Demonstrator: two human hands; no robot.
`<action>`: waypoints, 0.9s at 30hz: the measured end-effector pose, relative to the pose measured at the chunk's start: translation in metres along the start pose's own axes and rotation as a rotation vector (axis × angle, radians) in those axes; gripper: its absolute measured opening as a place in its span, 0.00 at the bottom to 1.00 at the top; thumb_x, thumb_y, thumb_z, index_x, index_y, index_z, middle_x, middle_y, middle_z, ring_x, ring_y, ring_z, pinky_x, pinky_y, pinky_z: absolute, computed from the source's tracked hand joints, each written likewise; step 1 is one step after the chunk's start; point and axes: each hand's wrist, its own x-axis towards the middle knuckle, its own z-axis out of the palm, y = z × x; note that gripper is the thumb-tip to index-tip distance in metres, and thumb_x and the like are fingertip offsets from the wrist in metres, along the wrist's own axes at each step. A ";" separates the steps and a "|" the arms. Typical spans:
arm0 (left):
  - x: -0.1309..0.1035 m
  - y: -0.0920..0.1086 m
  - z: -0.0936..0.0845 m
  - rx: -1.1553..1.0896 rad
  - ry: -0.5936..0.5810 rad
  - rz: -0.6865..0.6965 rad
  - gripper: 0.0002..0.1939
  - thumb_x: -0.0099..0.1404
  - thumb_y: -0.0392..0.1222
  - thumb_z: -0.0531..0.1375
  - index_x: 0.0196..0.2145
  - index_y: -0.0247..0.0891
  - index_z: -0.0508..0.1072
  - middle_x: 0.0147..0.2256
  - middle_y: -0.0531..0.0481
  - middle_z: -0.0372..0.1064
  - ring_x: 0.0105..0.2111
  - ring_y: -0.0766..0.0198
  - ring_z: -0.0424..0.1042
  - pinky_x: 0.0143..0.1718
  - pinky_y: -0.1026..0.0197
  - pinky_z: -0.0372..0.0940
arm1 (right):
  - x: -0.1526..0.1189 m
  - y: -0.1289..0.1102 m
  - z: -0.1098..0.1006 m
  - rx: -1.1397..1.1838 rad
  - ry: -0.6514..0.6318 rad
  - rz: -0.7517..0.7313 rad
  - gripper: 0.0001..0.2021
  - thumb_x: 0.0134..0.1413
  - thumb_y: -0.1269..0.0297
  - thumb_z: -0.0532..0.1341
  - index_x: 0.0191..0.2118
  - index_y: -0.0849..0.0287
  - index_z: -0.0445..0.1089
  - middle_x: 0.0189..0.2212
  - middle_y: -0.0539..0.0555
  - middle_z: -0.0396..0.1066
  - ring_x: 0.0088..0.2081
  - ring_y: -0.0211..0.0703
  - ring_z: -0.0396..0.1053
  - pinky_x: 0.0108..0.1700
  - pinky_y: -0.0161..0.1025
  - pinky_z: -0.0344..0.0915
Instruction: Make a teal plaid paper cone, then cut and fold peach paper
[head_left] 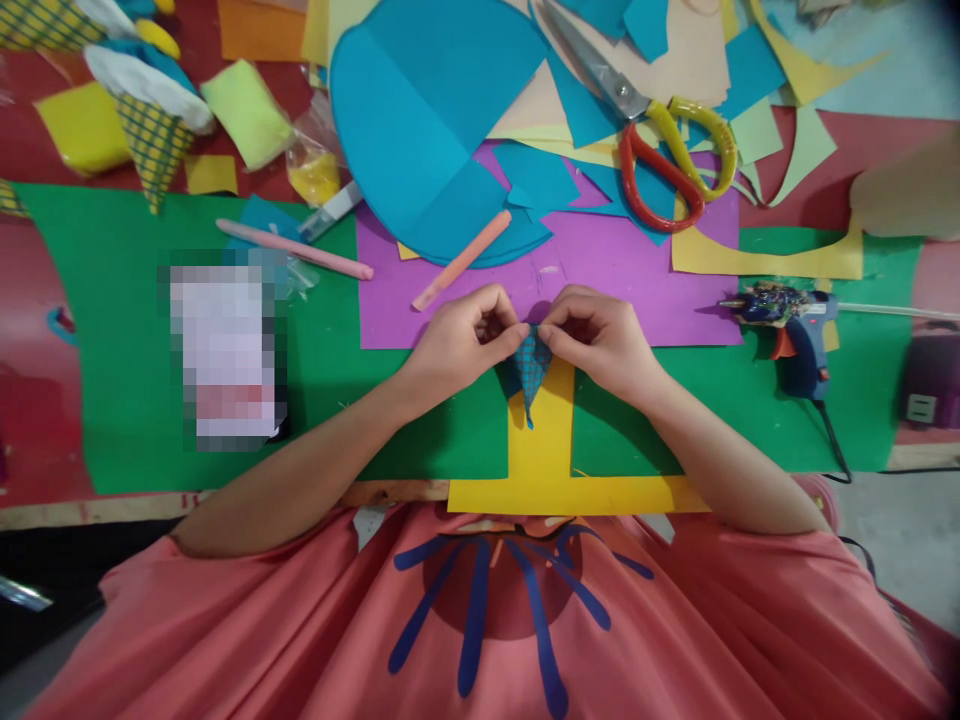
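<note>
A small blue checked cone (pixel 533 366) hangs point down between my two hands. My left hand (pixel 474 338) pinches its upper left edge between thumb and forefinger. On the other side, my right hand (pixel 598 336) pinches the upper right edge in the same way. Beneath the cone lies a yellow strip (pixel 540 440), which meets a wider yellow strip (pixel 585 496) along the table's front edge. Purple foam (pixel 450 310) and a green sheet (pixel 442 430) lie under and around my hands.
Scissors (pixel 660 215) with red and yellow handles lie on scraps beyond my right hand. A glue gun (pixel 806 345) is at the right. Pink (pixel 300 248) and orange (pixel 461 262) pens, blue foam discs (pixel 420 130) and a blurred-out object (pixel 225 350) are on the left and centre.
</note>
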 end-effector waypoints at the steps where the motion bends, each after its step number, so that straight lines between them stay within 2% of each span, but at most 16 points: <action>1: 0.000 0.000 0.000 0.002 -0.002 0.004 0.12 0.58 0.45 0.62 0.26 0.39 0.62 0.20 0.58 0.60 0.19 0.72 0.60 0.19 0.69 0.56 | 0.000 0.000 0.000 0.002 0.000 -0.001 0.07 0.52 0.70 0.60 0.24 0.60 0.67 0.24 0.49 0.63 0.28 0.35 0.61 0.30 0.36 0.56; 7: 0.001 -0.003 -0.001 -0.013 -0.003 0.027 0.09 0.58 0.41 0.61 0.27 0.39 0.62 0.22 0.58 0.60 0.21 0.73 0.61 0.21 0.70 0.57 | 0.000 0.001 -0.001 -0.008 -0.013 -0.002 0.07 0.53 0.69 0.60 0.25 0.60 0.68 0.25 0.49 0.65 0.28 0.35 0.62 0.31 0.36 0.58; 14: 0.001 0.004 -0.001 -0.010 -0.060 -0.011 0.05 0.57 0.41 0.58 0.30 0.38 0.69 0.24 0.56 0.64 0.23 0.71 0.61 0.22 0.69 0.58 | 0.000 0.000 -0.002 0.001 -0.017 -0.006 0.07 0.55 0.67 0.60 0.26 0.60 0.69 0.25 0.49 0.65 0.28 0.35 0.62 0.32 0.36 0.58; 27: 0.003 0.005 -0.002 -0.005 -0.089 -0.016 0.05 0.57 0.40 0.58 0.27 0.38 0.66 0.22 0.57 0.59 0.21 0.72 0.58 0.21 0.68 0.55 | -0.002 -0.001 0.002 -0.023 0.032 -0.019 0.08 0.55 0.67 0.60 0.25 0.59 0.67 0.24 0.49 0.64 0.28 0.34 0.62 0.31 0.35 0.58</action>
